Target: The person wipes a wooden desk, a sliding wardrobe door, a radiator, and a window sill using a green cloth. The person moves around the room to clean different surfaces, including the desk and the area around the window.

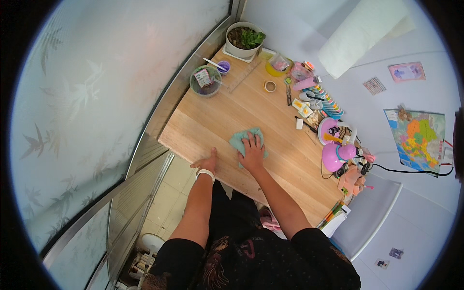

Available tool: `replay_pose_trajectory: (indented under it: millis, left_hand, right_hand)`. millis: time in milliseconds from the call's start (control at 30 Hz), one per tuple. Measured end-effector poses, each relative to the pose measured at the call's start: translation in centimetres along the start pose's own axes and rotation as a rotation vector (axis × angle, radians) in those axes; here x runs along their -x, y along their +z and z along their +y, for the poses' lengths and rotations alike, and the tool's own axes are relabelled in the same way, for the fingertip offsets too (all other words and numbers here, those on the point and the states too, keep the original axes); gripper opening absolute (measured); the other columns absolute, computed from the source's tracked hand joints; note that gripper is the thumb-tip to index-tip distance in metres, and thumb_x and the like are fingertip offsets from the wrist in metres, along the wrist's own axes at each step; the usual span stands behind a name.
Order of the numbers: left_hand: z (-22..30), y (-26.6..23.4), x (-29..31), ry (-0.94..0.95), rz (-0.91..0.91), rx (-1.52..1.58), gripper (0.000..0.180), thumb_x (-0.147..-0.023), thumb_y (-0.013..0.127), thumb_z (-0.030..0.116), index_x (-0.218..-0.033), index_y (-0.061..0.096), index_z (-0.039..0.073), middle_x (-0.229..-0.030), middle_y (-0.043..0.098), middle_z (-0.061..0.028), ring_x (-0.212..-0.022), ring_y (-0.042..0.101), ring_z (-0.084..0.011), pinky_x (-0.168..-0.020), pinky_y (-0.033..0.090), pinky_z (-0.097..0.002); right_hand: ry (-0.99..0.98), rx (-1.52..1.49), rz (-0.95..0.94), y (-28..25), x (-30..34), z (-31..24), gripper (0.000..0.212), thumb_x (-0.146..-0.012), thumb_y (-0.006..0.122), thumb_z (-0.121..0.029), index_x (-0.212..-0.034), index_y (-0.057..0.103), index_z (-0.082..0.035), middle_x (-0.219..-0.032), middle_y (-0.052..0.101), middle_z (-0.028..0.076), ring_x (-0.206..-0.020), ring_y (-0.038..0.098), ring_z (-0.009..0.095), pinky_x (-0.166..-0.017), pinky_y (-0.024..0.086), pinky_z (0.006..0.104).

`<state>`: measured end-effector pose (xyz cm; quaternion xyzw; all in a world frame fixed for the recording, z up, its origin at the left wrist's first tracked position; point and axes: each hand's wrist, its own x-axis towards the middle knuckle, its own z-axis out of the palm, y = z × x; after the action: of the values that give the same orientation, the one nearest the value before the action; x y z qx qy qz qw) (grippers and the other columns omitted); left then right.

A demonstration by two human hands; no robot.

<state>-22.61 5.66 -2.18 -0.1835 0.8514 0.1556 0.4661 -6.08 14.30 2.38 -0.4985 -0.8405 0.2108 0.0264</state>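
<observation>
Under my right hand (252,153) lies a light green cloth (239,139), pressed against the wooden tabletop (198,128). The fingers of that hand are spread out flat over the cloth, which is bunched around them. My left hand (208,162), with a white band at its wrist, rests at the near edge of the table. Its thumb points left along the edge and the other fingers reach forward, holding nothing that I can see.
At the far left stand a potted plant (239,47), a round tub (199,92) and a small purple cup (224,66). A tape roll (270,86), scissors (289,95) and a pink lamp (332,157) line the right side. A frosted glass partition (111,96) runs along the left.
</observation>
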Motion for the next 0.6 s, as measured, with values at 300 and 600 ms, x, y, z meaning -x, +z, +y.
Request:
replay_pose_trajectory:
  millis: [300,600]
  left_hand:
    - [0.4,-0.8,2.1,0.016,-0.069,0.128,0.152,-0.065,0.073,0.072,-0.137,-0.033,-0.011,-0.157,0.001,-0.0287,-0.146,0.011,-0.0367,-0.118,0.018,-0.0399]
    - [1.1,-0.6,1.9,-0.035,-0.035,0.076,0.152,-0.066,0.078,0.065,-0.134,-0.037,-0.009,-0.156,0.011,-0.0284,-0.144,0.021,-0.0338,-0.117,0.020,-0.0323]
  right_hand:
    - [0.008,0.025,-0.025,0.3,2.3,0.0,0.050,-0.069,0.070,-0.026,-0.114,0.056,-0.011,-0.152,0.032,0.011,-0.132,0.032,0.041,-0.094,0.032,0.0670]
    - [-0.046,0.034,-0.016,0.3,2.9,0.0,0.048,-0.068,0.070,-0.026,-0.111,0.055,-0.010,-0.153,0.032,0.012,-0.130,0.033,0.042,-0.092,0.033,0.0673]
